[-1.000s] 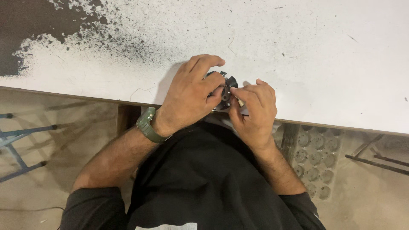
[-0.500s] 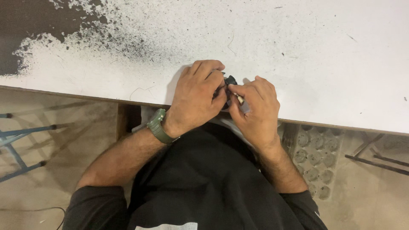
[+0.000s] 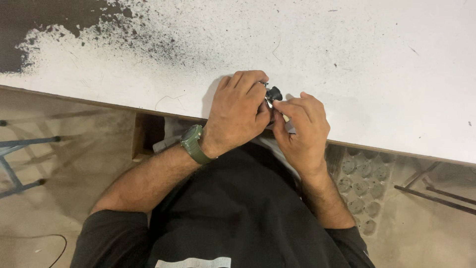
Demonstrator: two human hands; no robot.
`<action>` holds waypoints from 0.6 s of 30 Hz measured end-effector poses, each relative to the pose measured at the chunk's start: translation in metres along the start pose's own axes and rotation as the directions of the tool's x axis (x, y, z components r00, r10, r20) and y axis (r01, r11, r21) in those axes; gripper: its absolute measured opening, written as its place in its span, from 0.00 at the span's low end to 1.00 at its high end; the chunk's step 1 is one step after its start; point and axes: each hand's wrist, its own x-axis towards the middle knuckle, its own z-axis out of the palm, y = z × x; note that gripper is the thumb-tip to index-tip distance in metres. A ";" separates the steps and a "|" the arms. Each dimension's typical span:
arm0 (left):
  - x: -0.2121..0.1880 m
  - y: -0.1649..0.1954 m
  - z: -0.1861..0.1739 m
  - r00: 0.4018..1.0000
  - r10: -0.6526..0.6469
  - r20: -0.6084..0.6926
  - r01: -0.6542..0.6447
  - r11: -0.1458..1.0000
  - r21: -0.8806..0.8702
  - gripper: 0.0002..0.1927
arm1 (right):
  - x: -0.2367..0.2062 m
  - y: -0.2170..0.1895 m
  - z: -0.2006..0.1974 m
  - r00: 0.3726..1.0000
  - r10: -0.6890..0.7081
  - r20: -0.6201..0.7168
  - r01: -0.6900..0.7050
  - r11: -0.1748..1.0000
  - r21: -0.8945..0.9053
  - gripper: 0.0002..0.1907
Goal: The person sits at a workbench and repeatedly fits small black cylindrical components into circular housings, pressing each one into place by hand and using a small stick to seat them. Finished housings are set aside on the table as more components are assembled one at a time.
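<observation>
My left hand (image 3: 238, 111) is curled nearly shut over a small black part (image 3: 273, 94) with a bit of bright metal under it; only its knob-like top shows past my fingers, so I cannot tell its full shape or which way its long axis runs. My right hand (image 3: 300, 126) is closed in from the other side, thumb and forefinger pinched toward the same piece; whether they truly grip it or only touch it I cannot tell, and something pale shows just under those fingers. The part sits between the two hands, just above the knuckles, at the near edge of the white worktable (image 3: 377, 59); the left hand covers more of it and is the nearer of the two. Both wrists hang over the table's front edge, close against my black shirt (image 3: 238, 208); a green wristwatch (image 3: 194, 144) sits on the left wrist. Beyond the hands the tabletop lies bare and white, speckled black toward the far left corner; to the right and ahead there is open surface.
</observation>
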 end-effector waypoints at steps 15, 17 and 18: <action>0.005 -0.004 -0.025 1.000 0.012 -0.002 -0.012 1.000 -0.006 0.16 | 0.000 -0.002 0.002 0.993 0.100 -0.057 -0.095 0.991 0.094 0.12; 0.009 -0.006 -0.026 0.998 -0.004 0.058 0.003 1.000 0.019 0.09 | 0.000 0.000 0.007 0.992 0.114 -0.047 -0.109 0.990 0.087 0.11; 0.011 -0.007 -0.027 0.998 0.013 0.054 -0.015 1.000 0.024 0.08 | 0.000 0.002 0.009 0.993 0.104 -0.059 -0.099 0.992 0.082 0.11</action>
